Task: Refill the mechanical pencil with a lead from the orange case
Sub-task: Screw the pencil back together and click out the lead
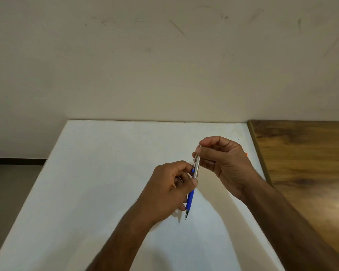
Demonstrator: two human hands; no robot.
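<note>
Left hand (169, 189) and right hand (221, 163) grip slim blue-and-metal pencil (191, 198).

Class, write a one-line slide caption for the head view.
Left hand grips a blue mechanical pencil while right hand pinches its silver top.

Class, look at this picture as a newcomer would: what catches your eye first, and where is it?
First, the mechanical pencil, blue below and silver above, held tip-down over the white table. The left hand grips its middle; the right hand pinches its top end. A sliver of orange peeks out behind the right hand, beside a wooden surface.
</note>
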